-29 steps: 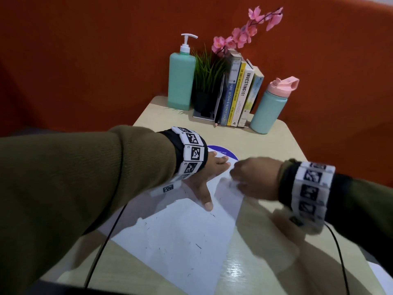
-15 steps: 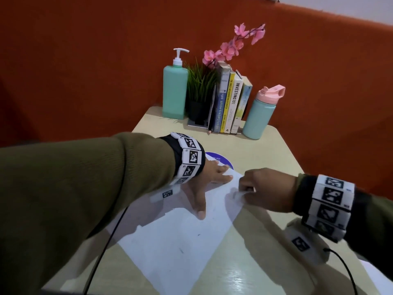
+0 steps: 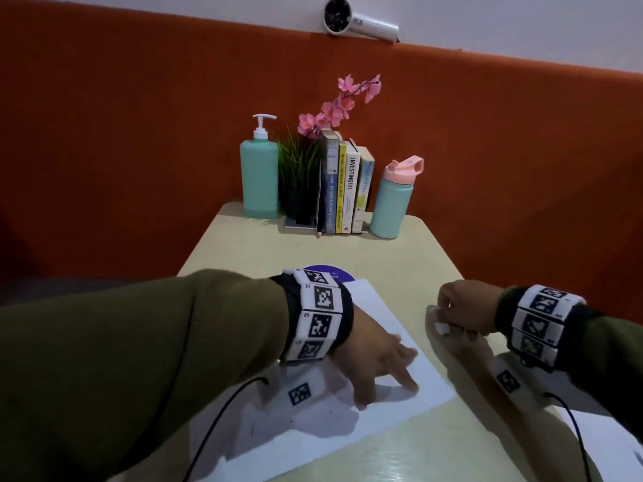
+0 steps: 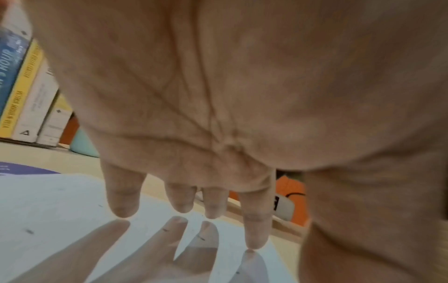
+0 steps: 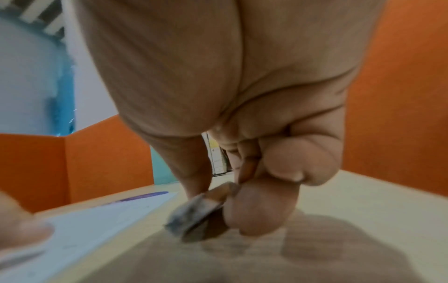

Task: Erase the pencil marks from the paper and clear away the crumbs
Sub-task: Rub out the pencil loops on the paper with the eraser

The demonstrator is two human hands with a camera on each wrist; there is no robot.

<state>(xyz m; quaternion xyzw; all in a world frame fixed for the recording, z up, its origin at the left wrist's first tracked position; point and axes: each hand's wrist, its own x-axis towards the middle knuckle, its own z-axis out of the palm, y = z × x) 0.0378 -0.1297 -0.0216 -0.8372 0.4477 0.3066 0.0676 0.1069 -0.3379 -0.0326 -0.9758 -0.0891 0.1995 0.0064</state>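
The left hand [image 3: 377,363] lies flat, fingers spread, pinning the paper [image 3: 379,408] to the surface [image 3: 435,443]. The right hand [image 3: 462,309] pinches a smudged eraser [image 5: 194,216] off the sheet's right edge. Dark crumbs [image 4: 30,231] remain, so sweeping them away likely comes next.

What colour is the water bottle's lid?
Pink, on a teal water bottle; the head view shows it best.
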